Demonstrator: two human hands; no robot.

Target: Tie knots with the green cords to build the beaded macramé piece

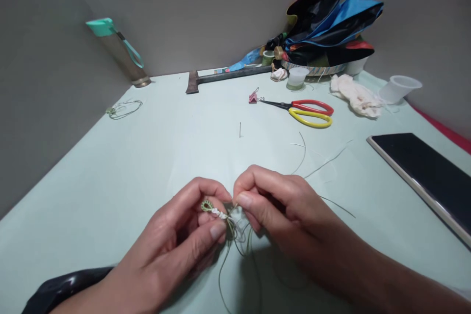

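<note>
Close in front of my view, the left hand (165, 240) and right hand (283, 211) are together, both pinching a small knotted green cord (208, 206). Their fingers hide much of the knotting, so I can't make out how it's tied. Loose thread ends (235, 243) hang below the hands and fade into shadow. Farther ahead and to the right on the tabletop (110, 216) lie red-and-yellow-handled scissors (311, 113), while a dark tablet (423, 171) is cut off by the right edge of my view.
</note>
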